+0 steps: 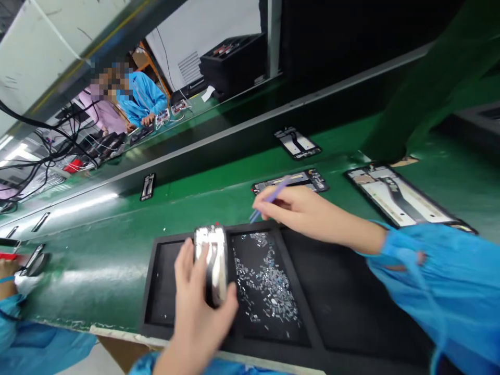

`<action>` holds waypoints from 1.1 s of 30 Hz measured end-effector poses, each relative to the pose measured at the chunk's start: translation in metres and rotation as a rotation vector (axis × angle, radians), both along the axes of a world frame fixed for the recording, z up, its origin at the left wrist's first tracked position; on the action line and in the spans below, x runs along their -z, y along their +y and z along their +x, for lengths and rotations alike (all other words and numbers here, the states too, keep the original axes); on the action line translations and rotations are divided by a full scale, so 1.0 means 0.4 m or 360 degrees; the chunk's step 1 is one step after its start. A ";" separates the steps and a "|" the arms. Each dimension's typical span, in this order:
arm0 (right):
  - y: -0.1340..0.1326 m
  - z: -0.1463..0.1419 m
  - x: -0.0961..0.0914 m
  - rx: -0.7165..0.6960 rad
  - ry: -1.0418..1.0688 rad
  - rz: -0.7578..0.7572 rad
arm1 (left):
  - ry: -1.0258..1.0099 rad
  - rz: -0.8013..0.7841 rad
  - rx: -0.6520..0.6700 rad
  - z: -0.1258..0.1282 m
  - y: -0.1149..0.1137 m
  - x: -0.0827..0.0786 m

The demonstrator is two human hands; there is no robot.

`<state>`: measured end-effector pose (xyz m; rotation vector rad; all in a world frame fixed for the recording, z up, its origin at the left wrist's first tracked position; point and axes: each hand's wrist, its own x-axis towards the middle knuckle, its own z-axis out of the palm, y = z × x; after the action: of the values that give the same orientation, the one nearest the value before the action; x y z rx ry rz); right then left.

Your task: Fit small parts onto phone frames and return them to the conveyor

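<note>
Your left hand [197, 312] was clenched around a silver-and-white phone frame [211, 255] at bottom centre, and your fingers hid much of its lower half. Whether the frame touched the black compartment tray [147, 307] beneath it could not be made out. Your right hand [308, 213] pinched a slim blue pry tool [278, 189] between thumb and fingers, its lower tip partly hidden behind your fingers, just above the tray's upper edge.

Tiny silvery parts [265, 281] lay scattered across the tray's middle compartment, too small to identify. Beyond the tray, three dark phone assemblies [398, 200] lay on the green conveyor belt [89, 276], the nearest cut off by your blue sleeve [429, 281]. At the left edge, a co-worker's hand [8, 271] was cut off by the frame, and what it held was hard to tell.

Across the belt at upper left, a person in a blue smock [142, 99] worked beside tangled black cables [39, 151]. A black case of tools [230, 65] sat further off at top centre, its contents too small to name.
</note>
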<state>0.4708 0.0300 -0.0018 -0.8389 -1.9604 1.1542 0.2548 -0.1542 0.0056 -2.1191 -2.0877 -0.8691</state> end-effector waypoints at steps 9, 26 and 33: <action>-0.068 0.092 0.094 -0.0171 -0.0040 0.0566 | 0.0003 -0.0142 0.0045 -0.176 0.601 0.087; -0.049 0.086 0.093 -0.0224 -0.0368 0.0264 | 0.0078 -0.0267 -0.0268 -0.198 0.758 0.191; -0.041 0.080 0.089 -0.0224 -0.0367 0.0221 | 0.0103 -0.0285 -0.1045 -0.441 0.768 0.078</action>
<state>0.5026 0.0137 -0.0375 -0.8003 -2.2920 1.0222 0.0785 0.1529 -0.0255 -1.3168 -2.6409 -0.5303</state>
